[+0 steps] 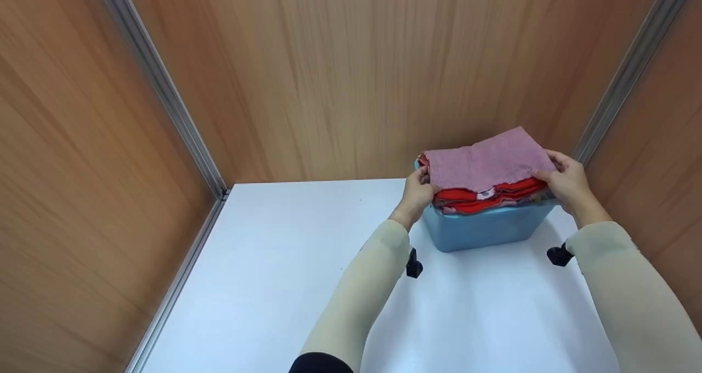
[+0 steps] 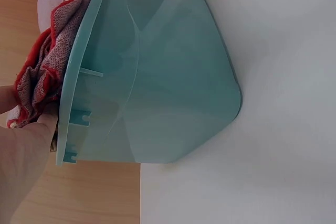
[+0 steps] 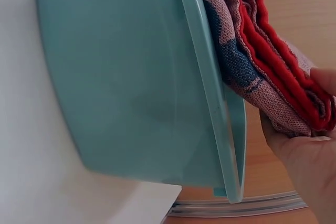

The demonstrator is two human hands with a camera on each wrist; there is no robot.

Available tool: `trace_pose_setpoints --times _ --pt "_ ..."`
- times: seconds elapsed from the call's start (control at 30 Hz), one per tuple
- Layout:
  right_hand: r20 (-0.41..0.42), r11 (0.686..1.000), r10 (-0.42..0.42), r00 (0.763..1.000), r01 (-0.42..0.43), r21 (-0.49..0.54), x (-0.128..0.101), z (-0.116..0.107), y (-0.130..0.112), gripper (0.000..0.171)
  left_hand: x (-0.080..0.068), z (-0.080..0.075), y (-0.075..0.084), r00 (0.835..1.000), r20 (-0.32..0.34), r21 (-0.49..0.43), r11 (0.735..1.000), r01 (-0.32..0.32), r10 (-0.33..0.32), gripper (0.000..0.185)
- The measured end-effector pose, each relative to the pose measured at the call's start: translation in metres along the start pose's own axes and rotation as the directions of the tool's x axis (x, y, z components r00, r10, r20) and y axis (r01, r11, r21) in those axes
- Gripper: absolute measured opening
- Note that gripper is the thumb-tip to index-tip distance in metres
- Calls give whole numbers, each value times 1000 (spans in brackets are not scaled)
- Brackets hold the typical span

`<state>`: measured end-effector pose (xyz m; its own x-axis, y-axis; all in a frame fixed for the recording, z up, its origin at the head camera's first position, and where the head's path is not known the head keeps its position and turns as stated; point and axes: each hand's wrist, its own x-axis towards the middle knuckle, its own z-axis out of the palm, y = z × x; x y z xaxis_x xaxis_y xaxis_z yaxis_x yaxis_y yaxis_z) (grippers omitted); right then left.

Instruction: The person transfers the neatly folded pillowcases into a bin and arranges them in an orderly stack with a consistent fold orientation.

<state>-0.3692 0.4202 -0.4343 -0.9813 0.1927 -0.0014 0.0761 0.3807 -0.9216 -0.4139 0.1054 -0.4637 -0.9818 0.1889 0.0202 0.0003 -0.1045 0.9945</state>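
A folded cloth [image 1: 488, 162], pinkish on top with red edges, lies across the top of a blue plastic bin [image 1: 488, 230]. My left hand [image 1: 418, 193] grips the cloth's left end at the bin rim, thumb on one side and fingers on the other. At the opposite end my right hand [image 1: 567, 182] pinches the folded layers. In the right wrist view the cloth [image 3: 262, 61] shows several stacked layers and a dark blue patch, its held end sticking out past the rim. The left wrist view has the bunched red-edged end [image 2: 44, 72] against the bin's lip. The bin's inside is hidden.
The bin stands on a white table [image 1: 285, 263], near its back right corner. Wood-grain panels [image 1: 356, 77] rise behind and at both sides, joined by grey metal corner strips [image 1: 164, 82]. A small black device [image 1: 414, 264] hangs at each wrist.
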Motion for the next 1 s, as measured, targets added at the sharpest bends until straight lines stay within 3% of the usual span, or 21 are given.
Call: trace_pose_setpoints --times 0.23,0.43,0.57,0.9,1.0 --pt "-9 1000 -9 1000 9 2 -2 0 0 69 0 0 0 1000 -8 12 1000 -3 3 65" --pt "-24 1000 -2 1000 1 -31 -5 -2 1 70 -5 -8 6 997 9 80 994 73 -74 58" --pt "-46 998 -24 999 21 -59 -6 -5 3 68 -8 -20 12 995 21 132 987 97 -100 55" --pt "-52 998 -39 998 36 -59 -5 3 3 61 -6 -60 23 997 45 164 985 60 -68 54" --pt "-64 995 -79 995 74 -73 -8 11 2 58 -6 -72 23 998 34 173 984 45 -51 55"
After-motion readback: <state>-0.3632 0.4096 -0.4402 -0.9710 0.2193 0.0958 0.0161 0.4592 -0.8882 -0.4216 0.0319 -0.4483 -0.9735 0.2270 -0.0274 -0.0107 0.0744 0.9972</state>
